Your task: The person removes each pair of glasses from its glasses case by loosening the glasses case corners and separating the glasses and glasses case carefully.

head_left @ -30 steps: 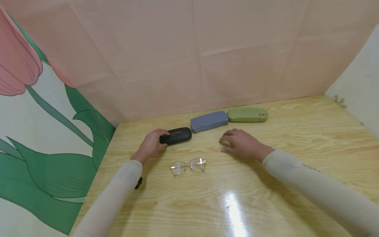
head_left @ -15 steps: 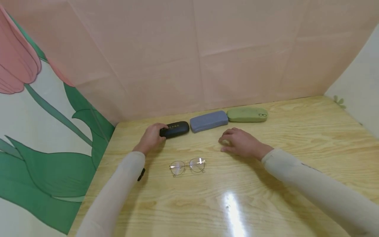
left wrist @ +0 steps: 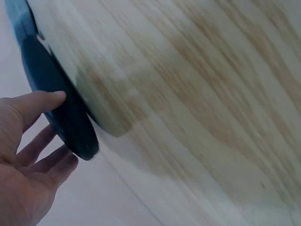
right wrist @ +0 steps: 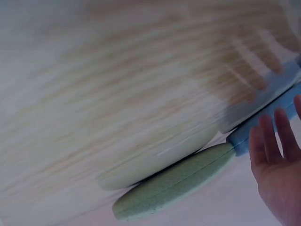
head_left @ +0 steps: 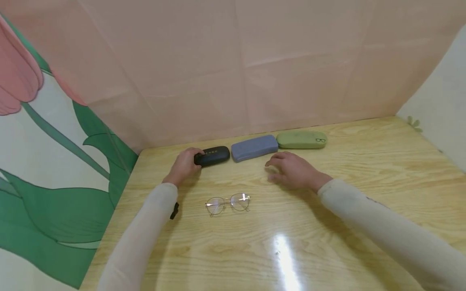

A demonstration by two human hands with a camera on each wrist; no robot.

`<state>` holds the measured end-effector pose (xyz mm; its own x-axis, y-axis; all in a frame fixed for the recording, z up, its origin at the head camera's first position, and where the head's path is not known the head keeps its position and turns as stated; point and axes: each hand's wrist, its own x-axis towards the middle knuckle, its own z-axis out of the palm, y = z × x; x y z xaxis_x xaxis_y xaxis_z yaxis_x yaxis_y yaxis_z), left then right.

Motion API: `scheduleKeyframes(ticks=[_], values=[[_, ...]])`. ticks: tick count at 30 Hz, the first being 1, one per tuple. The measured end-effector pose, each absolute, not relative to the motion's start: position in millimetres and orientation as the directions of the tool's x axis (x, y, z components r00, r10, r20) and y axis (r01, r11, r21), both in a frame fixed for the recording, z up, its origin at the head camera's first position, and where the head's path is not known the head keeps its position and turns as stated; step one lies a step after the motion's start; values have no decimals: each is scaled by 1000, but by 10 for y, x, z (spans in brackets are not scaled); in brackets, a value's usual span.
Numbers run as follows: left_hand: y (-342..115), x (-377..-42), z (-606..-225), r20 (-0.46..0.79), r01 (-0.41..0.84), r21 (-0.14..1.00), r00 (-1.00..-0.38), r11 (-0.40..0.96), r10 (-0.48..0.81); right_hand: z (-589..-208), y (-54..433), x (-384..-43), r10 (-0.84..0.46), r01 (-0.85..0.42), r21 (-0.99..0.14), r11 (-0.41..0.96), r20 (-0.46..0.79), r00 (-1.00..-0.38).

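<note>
My left hand (head_left: pixel 185 165) grips the left end of a black glasses case (head_left: pixel 214 156), thumb on the near side and fingers over the far side. The left wrist view shows the thumb against the dark case (left wrist: pixel 61 101), which lies close to the blue one. A blue glasses case (head_left: pixel 255 148) sits just right of the black case, and a green glasses case (head_left: pixel 302 140) touches its right end. My right hand (head_left: pixel 293 170) hovers or rests in front of the blue and green cases, fingers loosely bent, holding nothing. Thin-rimmed glasses (head_left: pixel 227 204) lie on the table between the hands, nearer to me.
The wood-grain table (head_left: pixel 204 246) ends at a pink-covered wall (head_left: pixel 189 81) close behind the cases. A wall with painted tulips (head_left: pixel 73 194) stands at the left, a pale wall (head_left: pixel 444 105) at the right.
My left hand has slid the black case away from me, up beside the blue case and into line with it. The right hand has barely moved; the glasses stay put.
</note>
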<state>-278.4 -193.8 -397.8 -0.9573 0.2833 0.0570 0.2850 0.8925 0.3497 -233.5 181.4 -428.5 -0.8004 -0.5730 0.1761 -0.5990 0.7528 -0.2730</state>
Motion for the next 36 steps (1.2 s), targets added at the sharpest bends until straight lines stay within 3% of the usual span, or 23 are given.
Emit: scheduleKeyframes(ticks=[8, 15, 20, 29, 36], values=[[-1518, -2679, -3951, 91, 397, 295, -917, 869, 388, -4223, 1780, -2537, -510, -568, -243, 787, 263, -819], [-1034, -2640, -3997, 39, 559, 170, -827, 811, 562, -4301, 1815, -2756, -475, -509, -186, 841, 199, -857], [-930, -2715, -3980, 13, 574, 89, -818, 814, 575, -4293, 1837, -2834, -478, -504, -164, 848, 171, -861], [-931, -2781, -4073, -1, 540, 71, -841, 839, 541, -4310, 1779, -2849, -530, -563, -175, 808, 203, -823], [-912, -2768, -4085, 35, 564, 79, -826, 822, 563, -4302, 1793, -2835, -532, -575, -204, 792, 232, -815]])
